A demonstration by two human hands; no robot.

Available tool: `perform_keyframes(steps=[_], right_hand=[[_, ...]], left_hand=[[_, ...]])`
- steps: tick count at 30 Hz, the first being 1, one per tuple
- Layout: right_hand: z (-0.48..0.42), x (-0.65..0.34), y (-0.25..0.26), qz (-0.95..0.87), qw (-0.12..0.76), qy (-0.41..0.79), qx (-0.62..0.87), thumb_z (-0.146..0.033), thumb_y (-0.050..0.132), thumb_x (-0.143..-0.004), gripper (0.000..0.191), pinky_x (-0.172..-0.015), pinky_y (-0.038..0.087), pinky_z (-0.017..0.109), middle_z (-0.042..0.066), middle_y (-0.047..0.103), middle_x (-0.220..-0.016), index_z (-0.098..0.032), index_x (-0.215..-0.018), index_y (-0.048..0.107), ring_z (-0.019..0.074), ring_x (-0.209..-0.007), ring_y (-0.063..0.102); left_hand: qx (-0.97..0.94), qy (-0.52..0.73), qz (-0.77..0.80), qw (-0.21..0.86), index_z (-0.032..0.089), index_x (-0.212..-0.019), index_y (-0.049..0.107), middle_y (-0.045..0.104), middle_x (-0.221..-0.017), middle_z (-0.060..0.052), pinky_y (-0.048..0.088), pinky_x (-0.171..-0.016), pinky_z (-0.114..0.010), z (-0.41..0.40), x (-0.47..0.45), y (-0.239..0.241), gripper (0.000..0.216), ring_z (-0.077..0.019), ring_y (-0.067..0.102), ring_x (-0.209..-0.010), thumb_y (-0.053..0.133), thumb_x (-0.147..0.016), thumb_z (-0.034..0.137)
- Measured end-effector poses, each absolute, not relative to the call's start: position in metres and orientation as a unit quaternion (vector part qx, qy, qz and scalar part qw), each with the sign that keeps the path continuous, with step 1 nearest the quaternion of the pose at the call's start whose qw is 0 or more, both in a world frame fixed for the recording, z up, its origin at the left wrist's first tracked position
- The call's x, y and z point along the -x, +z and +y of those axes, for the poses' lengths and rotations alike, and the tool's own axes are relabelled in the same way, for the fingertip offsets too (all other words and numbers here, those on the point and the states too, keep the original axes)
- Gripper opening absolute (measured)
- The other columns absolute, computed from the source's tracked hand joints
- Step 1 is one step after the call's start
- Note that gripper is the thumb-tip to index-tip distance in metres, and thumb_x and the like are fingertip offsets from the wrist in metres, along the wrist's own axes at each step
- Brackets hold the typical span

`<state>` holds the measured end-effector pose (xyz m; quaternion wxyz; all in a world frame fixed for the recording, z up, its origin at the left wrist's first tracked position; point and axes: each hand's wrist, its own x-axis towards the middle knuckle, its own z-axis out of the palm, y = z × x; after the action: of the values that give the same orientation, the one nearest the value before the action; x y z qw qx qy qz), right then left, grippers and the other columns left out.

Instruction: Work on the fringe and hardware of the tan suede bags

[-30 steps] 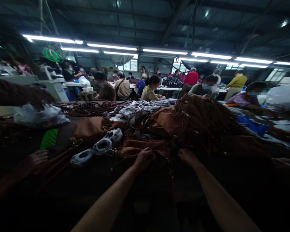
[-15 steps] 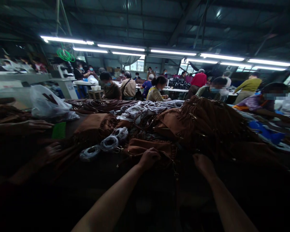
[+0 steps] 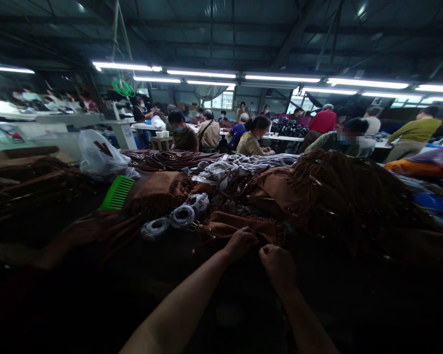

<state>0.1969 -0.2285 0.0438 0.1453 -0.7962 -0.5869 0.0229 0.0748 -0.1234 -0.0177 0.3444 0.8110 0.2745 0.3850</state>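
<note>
A brown fringed handbag (image 3: pixel 243 223) lies on the dark table in front of me. My left hand (image 3: pixel 240 243) is closed on its near edge, the fingertips bent into the shadow. Close to its right, my right hand (image 3: pixel 279 265) is pinched shut just in front of the bag. Whatever its fingers hold is too dark to make out. Rolled straps in clear wrap (image 3: pixel 182 216) lie left of the bag, near a metal clasp. Behind the bag rests another brown fringed bag (image 3: pixel 280 189).
On the left, a co-worker's hand (image 3: pixel 83 231) is near a green comb (image 3: pixel 118 192) and a fringed bag (image 3: pixel 160 187). A large fringed heap (image 3: pixel 347 191) rises at right. A plastic bag (image 3: pixel 101 155) and bundled straps (image 3: pixel 162 160) lie at the back. People work at tables beyond.
My right hand has moved left, from beside the heap to next to my left hand. My view has turned a little. At left, the green comb is now tilted and one co-worker's hand is gone.
</note>
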Motion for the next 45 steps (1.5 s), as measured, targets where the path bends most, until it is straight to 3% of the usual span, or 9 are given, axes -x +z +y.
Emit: perform_keyframes(steps=[7, 11, 20, 25, 28, 34, 39, 42, 45], right_hand=[[-0.226, -0.191, 0.039, -0.579, 0.142, 0.006, 0.803, -0.036, 0.041, -0.087, 0.033, -0.052, 0.033, 0.026, 0.008, 0.070, -0.075, -0.024, -0.075, 0.069, 0.0204, -0.066, 0.065], [-0.227, -0.196, 0.033, -0.578, 0.213, 0.047, 0.786, -0.038, 0.043, -0.086, 0.028, -0.056, 0.038, 0.027, 0.006, 0.071, -0.083, -0.025, -0.095, 0.066, 0.0199, -0.071, 0.066], [-0.224, -0.219, 0.013, -0.645, 0.331, 0.208, 0.657, -0.027, 0.043, -0.075, 0.040, -0.091, 0.044, 0.029, 0.005, 0.067, -0.109, -0.019, -0.108, 0.065, 0.0183, -0.104, 0.060], [-0.219, -0.211, 0.025, -0.622, 0.337, 0.119, 0.696, -0.046, 0.040, -0.084, 0.040, -0.080, 0.046, 0.031, 0.011, 0.066, -0.101, -0.017, -0.088, 0.068, 0.0201, -0.089, 0.063], [-0.206, -0.207, 0.041, -0.626, 0.319, 0.103, 0.704, -0.044, 0.031, -0.090, 0.044, -0.071, 0.045, 0.028, 0.009, 0.068, -0.096, -0.019, -0.094, 0.066, 0.0181, -0.082, 0.064], [-0.183, -0.201, 0.060, -0.708, 0.169, 0.038, 0.685, -0.043, 0.047, -0.086, 0.028, -0.062, 0.039, 0.027, 0.004, 0.071, -0.091, -0.029, -0.096, 0.069, 0.0187, -0.078, 0.066], [-0.175, -0.206, 0.048, -0.728, 0.169, 0.027, 0.664, -0.044, 0.041, -0.088, 0.034, -0.064, 0.041, 0.027, 0.004, 0.070, -0.100, -0.028, -0.096, 0.070, 0.0196, -0.082, 0.066], [-0.170, -0.212, 0.039, -0.717, 0.213, 0.041, 0.662, -0.046, 0.041, -0.087, 0.037, -0.066, 0.043, 0.028, 0.005, 0.070, -0.104, -0.026, -0.099, 0.069, 0.0207, -0.083, 0.066], [-0.167, -0.217, 0.035, -0.699, 0.240, 0.060, 0.671, -0.049, 0.043, -0.086, 0.037, -0.068, 0.045, 0.028, 0.005, 0.071, -0.101, -0.026, -0.097, 0.070, 0.0215, -0.084, 0.067]], left_hand=[[-0.807, 0.388, 0.274, 0.350, 0.016, -0.084, 0.072, 0.064, -0.092, -0.006, 0.047, -0.081, -0.027, -0.130, -0.071, -0.008, 0.012, -0.0159, 0.060, -0.087, 0.064, -0.078, 0.023], [-0.784, 0.398, 0.292, 0.376, 0.015, -0.081, 0.071, 0.063, -0.090, -0.005, 0.047, -0.078, -0.026, -0.130, -0.071, -0.007, 0.010, -0.0150, 0.060, -0.083, 0.066, -0.076, 0.021], [-0.766, 0.398, 0.310, 0.398, 0.015, -0.077, 0.067, 0.058, -0.086, -0.001, 0.043, -0.072, -0.023, -0.125, -0.074, -0.008, 0.006, -0.0122, 0.056, -0.078, 0.067, -0.072, 0.018], [-0.748, 0.408, 0.310, 0.422, 0.014, -0.076, 0.065, 0.058, -0.083, -0.001, 0.042, -0.072, -0.023, -0.124, -0.073, -0.006, 0.007, -0.0127, 0.053, -0.079, 0.065, -0.073, 0.020], [-0.720, 0.418, 0.327, 0.447, 0.014, -0.080, 0.065, 0.061, -0.083, -0.002, 0.043, -0.076, -0.025, -0.119, -0.070, -0.006, 0.011, -0.0137, 0.054, -0.081, 0.063, -0.075, 0.023], [-0.635, 0.458, 0.341, 0.521, 0.012, -0.085, 0.065, 0.064, -0.084, -0.003, 0.045, -0.077, -0.028, -0.113, -0.064, -0.010, 0.020, -0.0150, 0.056, -0.081, 0.063, -0.075, 0.029], [-0.577, 0.478, 0.338, 0.569, 0.011, -0.083, 0.065, 0.064, -0.080, -0.003, 0.046, -0.074, -0.028, -0.116, -0.070, -0.008, 0.019, -0.0137, 0.057, -0.075, 0.065, -0.073, 0.027], [-0.602, 0.462, 0.360, 0.544, 0.011, -0.090, 0.065, 0.065, -0.083, -0.004, 0.046, -0.073, -0.028, -0.121, -0.063, 0.012, 0.022, -0.0147, 0.058, -0.077, 0.061, -0.077, 0.029], [-0.676, 0.452, 0.424, 0.398, 0.015, -0.098, 0.062, 0.065, -0.089, -0.005, 0.045, -0.074, -0.028, -0.125, -0.029, 0.049, 0.022, -0.0157, 0.059, -0.081, 0.056, -0.082, 0.029]])
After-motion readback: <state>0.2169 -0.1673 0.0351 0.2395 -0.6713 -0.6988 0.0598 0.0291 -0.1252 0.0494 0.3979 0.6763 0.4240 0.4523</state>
